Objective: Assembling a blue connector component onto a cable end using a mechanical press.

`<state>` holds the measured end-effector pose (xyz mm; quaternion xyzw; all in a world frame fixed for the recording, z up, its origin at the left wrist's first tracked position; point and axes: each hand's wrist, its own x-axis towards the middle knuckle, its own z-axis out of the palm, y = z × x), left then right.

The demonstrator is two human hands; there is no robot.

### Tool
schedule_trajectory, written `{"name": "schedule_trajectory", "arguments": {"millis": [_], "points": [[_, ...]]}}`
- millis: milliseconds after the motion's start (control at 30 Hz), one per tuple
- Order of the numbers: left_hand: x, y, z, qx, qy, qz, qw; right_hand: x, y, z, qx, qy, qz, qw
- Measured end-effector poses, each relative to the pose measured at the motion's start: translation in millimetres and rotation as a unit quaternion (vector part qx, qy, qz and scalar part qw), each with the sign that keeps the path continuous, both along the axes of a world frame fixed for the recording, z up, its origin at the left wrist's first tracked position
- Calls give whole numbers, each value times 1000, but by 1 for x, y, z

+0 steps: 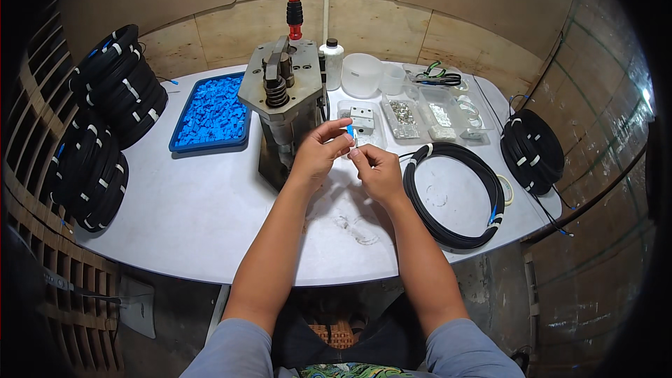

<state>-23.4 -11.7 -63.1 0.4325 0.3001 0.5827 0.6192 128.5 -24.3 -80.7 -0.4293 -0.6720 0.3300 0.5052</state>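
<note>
My left hand (318,154) pinches a small blue connector piece (349,130) between thumb and fingers, just in front of the grey metal press (283,101). My right hand (376,171) meets it from the right, its fingertips gripping the thin end of a black cable right under the blue piece. That cable belongs to the black coil (455,192) lying flat on the white table (189,217) beside my right wrist. Both hands hover slightly above the tabletop.
A blue tray (212,113) full of blue connector pieces sits left of the press. Clear plastic bins (420,117) of small parts, a white bowl (361,73) and a bottle (332,61) stand behind. Stacks of black cable coils (115,84) rest at left, another stack (532,150) at right.
</note>
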Motion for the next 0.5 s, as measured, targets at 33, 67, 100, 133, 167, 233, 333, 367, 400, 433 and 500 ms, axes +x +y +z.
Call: {"name": "schedule_trajectory", "arguments": {"millis": [33, 67, 100, 133, 167, 233, 333, 367, 400, 433, 500], "points": [[0, 0, 0, 0, 0, 0, 1000, 0, 0, 1, -1, -1, -1, 1000], [0, 1, -1, 0, 1, -1, 1000, 0, 0, 1, 0, -1, -2, 1000], [0, 1, -1, 0, 3, -2, 1000, 0, 0, 0, -1, -1, -1, 1000], [0, 1, -1, 0, 3, -1, 1000, 0, 0, 0, -2, 0, 0, 1000], [0, 1, -1, -1, 4, 0, 1000, 0, 0, 0, -2, 1, 0, 1000], [1, 0, 1, -2, 5, 1, 1000, 1, 0, 1, -1, 3, -1, 1000], [2, -1, 2, 1, 12, 6, 1000, 1, 2, -1, 9, -3, 0, 1000], [2, -1, 2, 1, 10, 6, 1000, 0, 2, -1, 9, -3, 1, 1000], [1, -1, 1, 1, 9, 5, 1000, 0, 2, -1, 12, -3, 0, 1000], [3, -1, 2, 2, 9, 5, 1000, 0, 2, -1, 14, -3, -1, 1000], [5, -2, 2, -8, 3, 12, 1000, 1, 1, 0, 13, -6, -3, 1000]]}}
